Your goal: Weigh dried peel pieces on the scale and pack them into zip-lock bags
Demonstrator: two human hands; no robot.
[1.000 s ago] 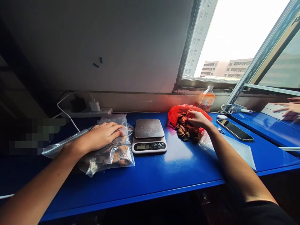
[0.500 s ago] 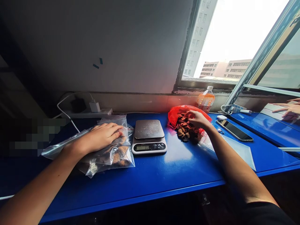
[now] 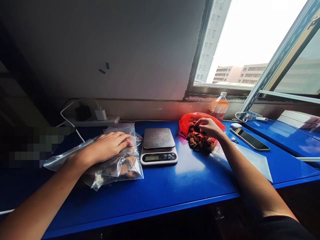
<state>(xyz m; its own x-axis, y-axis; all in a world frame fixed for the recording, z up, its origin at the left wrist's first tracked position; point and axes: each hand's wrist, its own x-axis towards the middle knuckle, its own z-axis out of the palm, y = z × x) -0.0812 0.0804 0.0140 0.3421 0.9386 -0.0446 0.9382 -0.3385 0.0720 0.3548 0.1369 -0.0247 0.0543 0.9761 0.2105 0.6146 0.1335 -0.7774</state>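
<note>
My left hand (image 3: 113,144) lies flat, fingers stretched out, on top of clear plastic bags (image 3: 128,166) that hold brown, lumpy pieces. To the right of the bags stands a digital kitchen scale (image 3: 159,145) with a bare metal platform; its small display is lit, but I cannot read it for sure. My right hand (image 3: 209,127) reaches into an open red plastic bag (image 3: 184,120) with its fingers pinched together at the pile. Curled, dried brown pieces (image 3: 200,141) spill from the bag's mouth. Whatever is between the fingertips is hidden.
Behind the red bag stands an orange drink bottle (image 3: 219,106). A phone (image 3: 250,139), an earbud case (image 3: 236,125) and a flat clear bag (image 3: 257,163) lie to the right. A power strip (image 3: 112,120) with a charger runs along the wall. White boxes (image 3: 298,119) sit far right.
My right hand has shifted slightly left over the pile, and the brown pieces beneath have moved about. Another person's hands have left the far right. My left hand stays put.
</note>
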